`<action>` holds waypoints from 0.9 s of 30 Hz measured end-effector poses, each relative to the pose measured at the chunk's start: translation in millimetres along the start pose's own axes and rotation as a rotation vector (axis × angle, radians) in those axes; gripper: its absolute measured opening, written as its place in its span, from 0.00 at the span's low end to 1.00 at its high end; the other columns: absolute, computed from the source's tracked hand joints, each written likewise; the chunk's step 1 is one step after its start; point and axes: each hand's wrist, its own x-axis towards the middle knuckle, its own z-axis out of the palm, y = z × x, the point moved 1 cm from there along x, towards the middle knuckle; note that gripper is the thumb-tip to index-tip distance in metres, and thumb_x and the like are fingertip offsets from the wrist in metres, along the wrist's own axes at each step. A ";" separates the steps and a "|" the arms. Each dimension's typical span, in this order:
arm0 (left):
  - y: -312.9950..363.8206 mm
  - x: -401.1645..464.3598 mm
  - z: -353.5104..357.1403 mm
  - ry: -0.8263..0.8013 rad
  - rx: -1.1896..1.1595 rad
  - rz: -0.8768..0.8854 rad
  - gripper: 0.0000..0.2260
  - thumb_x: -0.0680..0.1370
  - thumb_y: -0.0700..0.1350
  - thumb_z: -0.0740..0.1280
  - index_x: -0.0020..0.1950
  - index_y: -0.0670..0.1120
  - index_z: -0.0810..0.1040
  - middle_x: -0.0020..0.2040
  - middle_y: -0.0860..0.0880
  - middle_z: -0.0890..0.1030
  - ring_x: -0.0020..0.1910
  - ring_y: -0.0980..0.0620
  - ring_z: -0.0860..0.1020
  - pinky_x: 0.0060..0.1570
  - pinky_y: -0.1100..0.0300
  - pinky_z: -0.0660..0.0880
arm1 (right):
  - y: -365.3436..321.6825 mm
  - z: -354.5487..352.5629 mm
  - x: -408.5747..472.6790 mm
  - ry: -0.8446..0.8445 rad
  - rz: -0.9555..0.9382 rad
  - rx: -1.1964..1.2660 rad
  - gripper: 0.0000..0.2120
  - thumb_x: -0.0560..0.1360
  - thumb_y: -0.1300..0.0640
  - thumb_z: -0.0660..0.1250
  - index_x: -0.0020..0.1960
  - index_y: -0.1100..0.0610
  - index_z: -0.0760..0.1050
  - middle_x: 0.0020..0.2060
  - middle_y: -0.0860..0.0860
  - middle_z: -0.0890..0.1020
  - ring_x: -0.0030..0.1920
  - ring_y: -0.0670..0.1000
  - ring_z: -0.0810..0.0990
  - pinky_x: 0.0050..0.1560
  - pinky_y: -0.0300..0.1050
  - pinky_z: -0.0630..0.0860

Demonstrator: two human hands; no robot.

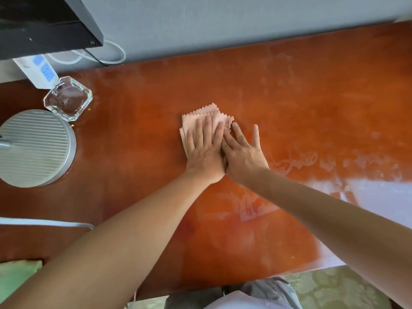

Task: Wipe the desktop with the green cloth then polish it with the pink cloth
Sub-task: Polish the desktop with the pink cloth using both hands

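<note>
A folded pink cloth (209, 113) with zigzag edges lies flat near the middle of the reddish-brown desktop (312, 103). My left hand (204, 148) presses down on it with straight, spread fingers. My right hand (243, 150) lies flat beside it, its fingertips on the cloth's right edge and its inner side touching my left hand. The green cloth (15, 275) sits at the front left corner, partly hidden behind my left arm.
A glass ashtray (68, 98) and a round grey lamp base (33, 148) stand at the left. A white power strip (35, 70) and cables lie at the back left under a black monitor (44, 25). Glare and streaks mark the desktop's right side.
</note>
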 end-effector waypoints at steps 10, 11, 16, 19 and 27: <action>-1.8 -65.7 19.8 -0.046 0.004 -0.016 0.36 0.83 0.54 0.53 0.79 0.52 0.28 0.79 0.46 0.27 0.77 0.44 0.26 0.76 0.42 0.31 | -38.9 23.2 -51.3 -0.017 -0.001 0.018 0.33 0.83 0.48 0.50 0.81 0.57 0.40 0.81 0.54 0.44 0.80 0.58 0.39 0.74 0.70 0.38; -2.2 -77.0 24.1 -0.050 0.011 -0.015 0.36 0.83 0.54 0.53 0.79 0.52 0.28 0.79 0.46 0.26 0.77 0.44 0.25 0.77 0.41 0.32 | -45.6 27.8 -60.8 -0.020 -0.003 0.020 0.33 0.83 0.47 0.50 0.81 0.57 0.39 0.81 0.54 0.44 0.80 0.58 0.38 0.74 0.70 0.38; -1.4 -138.6 47.3 -0.061 0.033 -0.010 0.37 0.83 0.55 0.51 0.78 0.51 0.25 0.78 0.44 0.24 0.76 0.42 0.24 0.77 0.40 0.33 | -77.7 47.5 -111.3 -0.061 -0.009 0.032 0.34 0.83 0.48 0.52 0.81 0.57 0.40 0.81 0.55 0.42 0.79 0.59 0.37 0.74 0.70 0.37; 2.1 -172.2 62.9 -0.061 0.042 0.006 0.37 0.83 0.56 0.50 0.77 0.50 0.24 0.77 0.44 0.23 0.76 0.41 0.24 0.76 0.38 0.34 | -92.8 59.6 -143.1 -0.083 0.002 0.063 0.34 0.82 0.49 0.53 0.81 0.57 0.41 0.81 0.55 0.42 0.79 0.59 0.37 0.74 0.70 0.37; 1.4 -185.0 71.9 -0.069 0.028 0.032 0.37 0.83 0.57 0.50 0.78 0.51 0.25 0.76 0.45 0.22 0.76 0.42 0.23 0.75 0.40 0.30 | -99.6 62.2 -156.0 -0.080 0.009 0.045 0.33 0.81 0.50 0.53 0.82 0.55 0.45 0.81 0.53 0.46 0.79 0.59 0.36 0.72 0.72 0.33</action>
